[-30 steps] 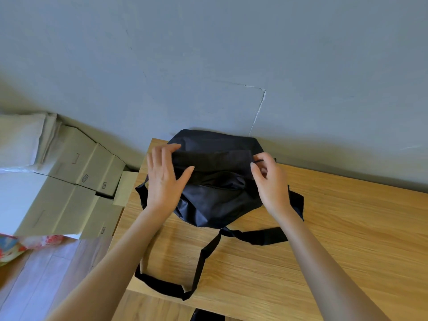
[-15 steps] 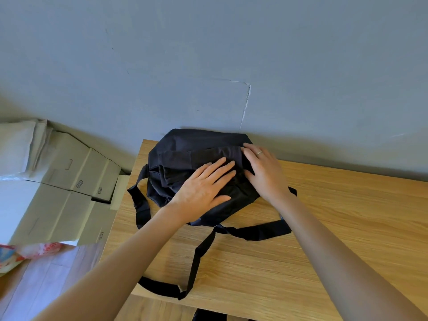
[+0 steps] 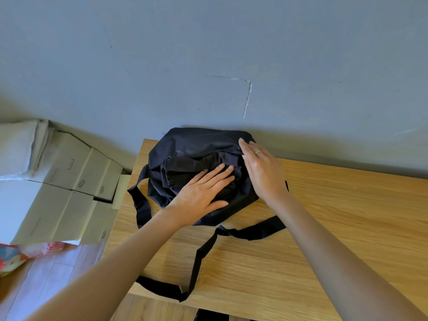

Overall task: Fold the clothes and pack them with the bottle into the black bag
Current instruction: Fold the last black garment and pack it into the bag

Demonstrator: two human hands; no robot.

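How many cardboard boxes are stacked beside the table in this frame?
About 5 cardboard boxes, stacked left of the table: three in the upper row, two larger below. More may be hidden behind or out of frame.

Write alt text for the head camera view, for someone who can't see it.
Two bare hands press flat on a bulging black bag at the far edge of a wooden table against a grey wall: left hand on top, right hand at its right side. The bag's straps trail toward the viewer; cardboard boxes stand to the left.
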